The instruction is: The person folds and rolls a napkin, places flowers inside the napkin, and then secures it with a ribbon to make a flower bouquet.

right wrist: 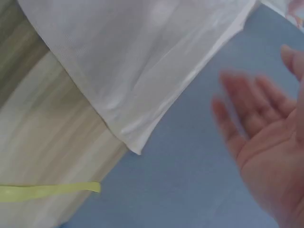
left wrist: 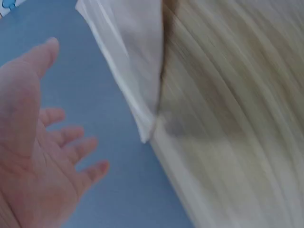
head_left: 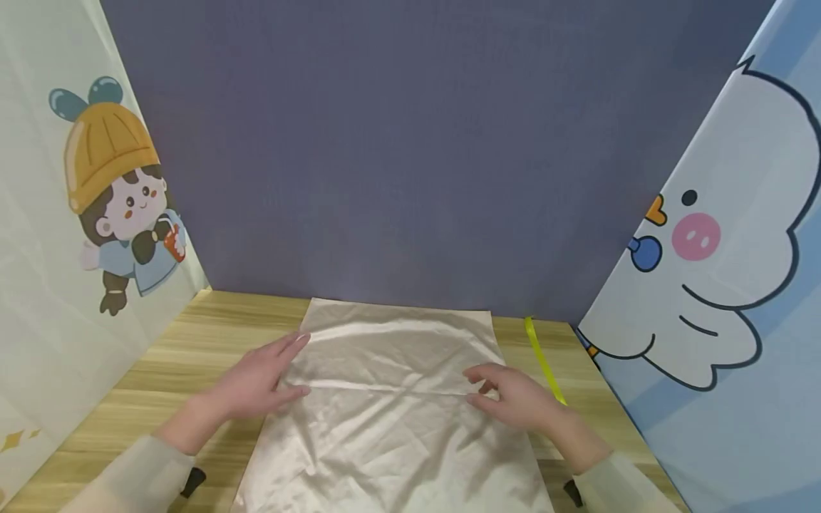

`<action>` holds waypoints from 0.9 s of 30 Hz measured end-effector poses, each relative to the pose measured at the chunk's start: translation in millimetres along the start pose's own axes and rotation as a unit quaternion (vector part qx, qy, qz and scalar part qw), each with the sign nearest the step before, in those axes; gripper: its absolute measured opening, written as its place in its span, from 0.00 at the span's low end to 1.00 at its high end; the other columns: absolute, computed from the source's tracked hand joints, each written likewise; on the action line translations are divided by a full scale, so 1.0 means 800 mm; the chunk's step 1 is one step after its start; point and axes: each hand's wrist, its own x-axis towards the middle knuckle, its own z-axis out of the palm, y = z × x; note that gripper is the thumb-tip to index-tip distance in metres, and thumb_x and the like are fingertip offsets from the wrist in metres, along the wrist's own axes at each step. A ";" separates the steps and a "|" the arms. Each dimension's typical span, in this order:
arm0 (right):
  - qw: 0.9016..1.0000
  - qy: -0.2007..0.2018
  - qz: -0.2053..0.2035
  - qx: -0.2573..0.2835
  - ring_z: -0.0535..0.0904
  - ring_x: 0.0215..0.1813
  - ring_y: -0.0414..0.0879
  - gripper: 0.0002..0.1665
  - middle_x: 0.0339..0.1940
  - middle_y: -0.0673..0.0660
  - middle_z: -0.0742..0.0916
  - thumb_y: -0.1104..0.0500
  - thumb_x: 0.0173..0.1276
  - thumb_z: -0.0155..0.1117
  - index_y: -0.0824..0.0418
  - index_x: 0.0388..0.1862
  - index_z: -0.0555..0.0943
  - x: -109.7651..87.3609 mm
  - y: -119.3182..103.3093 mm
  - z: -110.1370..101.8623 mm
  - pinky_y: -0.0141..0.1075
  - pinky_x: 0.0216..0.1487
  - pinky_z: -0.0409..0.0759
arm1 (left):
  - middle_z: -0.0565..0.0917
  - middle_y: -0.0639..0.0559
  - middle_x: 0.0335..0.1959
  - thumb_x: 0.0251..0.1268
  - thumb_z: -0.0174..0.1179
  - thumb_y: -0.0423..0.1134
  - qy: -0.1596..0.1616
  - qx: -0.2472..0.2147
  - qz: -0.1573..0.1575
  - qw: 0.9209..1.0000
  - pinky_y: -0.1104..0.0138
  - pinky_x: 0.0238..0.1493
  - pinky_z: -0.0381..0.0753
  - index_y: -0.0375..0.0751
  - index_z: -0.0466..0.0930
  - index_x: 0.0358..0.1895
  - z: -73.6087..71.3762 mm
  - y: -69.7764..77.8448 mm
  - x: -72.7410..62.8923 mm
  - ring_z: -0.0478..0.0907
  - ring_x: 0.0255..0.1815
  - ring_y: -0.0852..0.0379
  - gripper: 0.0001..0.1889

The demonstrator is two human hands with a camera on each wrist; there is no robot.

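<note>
A shiny pale beige cloth (head_left: 398, 442) lies spread on the wooden table, wrinkled, with a crease running across it. Its far edge reaches the back of the table. My left hand (head_left: 259, 374) is over the cloth's left edge, fingers extended and nothing held. Over the right side is my right hand (head_left: 513, 395), fingers loosely bent and holding nothing. In the left wrist view one corner of the cloth (left wrist: 128, 52) shows beyond my left hand (left wrist: 42, 152). The right wrist view shows another corner of the cloth (right wrist: 137, 85) and my right hand (right wrist: 270, 137), slightly blurred.
A yellow strip (head_left: 544, 360) lies on the wooden table (head_left: 173, 356) to the right of the cloth. A dark blue-grey panel (head_left: 385, 157) stands behind. Printed cartoon curtains hang at the left (head_left: 38, 249) and right (head_left: 737, 427).
</note>
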 end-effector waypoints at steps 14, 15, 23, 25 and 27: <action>0.957 -0.118 -0.032 0.263 0.87 0.44 0.35 0.15 0.48 0.63 0.93 0.60 0.80 0.70 0.68 0.59 0.87 -0.056 0.055 0.002 0.33 0.44 0.86 | 0.66 0.28 0.84 0.84 0.62 0.52 -0.087 -0.068 0.009 0.994 0.28 0.74 0.68 0.36 0.69 0.83 0.014 -0.080 -0.003 0.65 0.82 0.23 0.35; 0.949 -0.131 -0.032 0.285 0.87 0.44 0.35 0.15 0.48 0.65 0.92 0.62 0.80 0.69 0.69 0.59 0.86 -0.061 0.060 0.003 0.33 0.44 0.86 | 0.66 0.28 0.84 0.84 0.62 0.52 -0.087 -0.072 0.010 0.994 0.28 0.74 0.68 0.36 0.70 0.83 0.015 -0.083 -0.002 0.65 0.82 0.22 0.35; 0.906 -0.226 0.006 0.359 0.83 0.43 0.33 0.13 0.49 0.57 0.92 0.65 0.76 0.69 0.69 0.55 0.87 -0.102 0.082 0.008 0.29 0.44 0.83 | 0.66 0.27 0.84 0.84 0.63 0.48 -0.097 -0.102 0.016 0.990 0.26 0.76 0.62 0.36 0.71 0.82 0.021 -0.094 0.007 0.60 0.82 0.18 0.32; 0.895 -0.246 0.013 0.372 0.82 0.40 0.32 0.12 0.46 0.53 0.92 0.65 0.75 0.71 0.69 0.54 0.87 -0.111 0.083 0.008 0.28 0.42 0.82 | 0.66 0.27 0.84 0.83 0.63 0.48 -0.104 -0.110 0.017 0.988 0.25 0.77 0.60 0.36 0.71 0.82 0.022 -0.095 0.009 0.58 0.82 0.16 0.32; 0.883 -0.271 0.017 0.384 0.81 0.38 0.31 0.12 0.44 0.52 0.92 0.66 0.74 0.71 0.69 0.53 0.88 -0.118 0.084 0.008 0.26 0.41 0.81 | 0.66 0.26 0.83 0.83 0.64 0.48 -0.109 -0.114 0.023 0.987 0.23 0.75 0.59 0.35 0.72 0.81 0.023 -0.094 0.010 0.57 0.82 0.14 0.32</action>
